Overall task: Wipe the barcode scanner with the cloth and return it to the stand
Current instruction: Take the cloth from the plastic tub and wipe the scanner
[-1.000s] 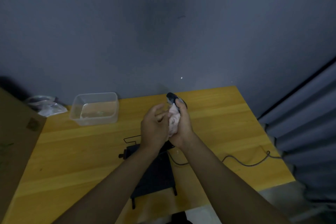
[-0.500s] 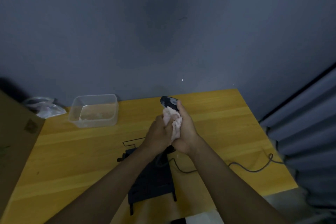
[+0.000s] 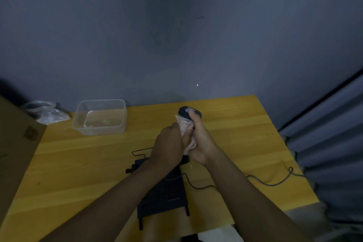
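My right hand (image 3: 201, 143) grips the dark barcode scanner (image 3: 185, 113) upright above the table, thumb resting on its head. Only the scanner's head shows; its handle is hidden by my hands and the cloth. My left hand (image 3: 169, 146) presses the pale pink cloth (image 3: 186, 132) against the scanner's body, just below the head. The black stand (image 3: 163, 196) lies on the wooden table (image 3: 78, 163) directly under my forearms, with a wire frame at its far end.
A clear plastic container (image 3: 100, 117) stands at the back left of the table. A crumpled plastic bag (image 3: 46, 112) lies beyond it, by a cardboard box (image 3: 13, 143) at the left edge. The scanner's cable (image 3: 275, 180) trails right across the table. Grey curtain at right.
My left hand has closed over the cloth and slid down the scanner's body, leaving more of the head bare. Both hands stay above the stand.
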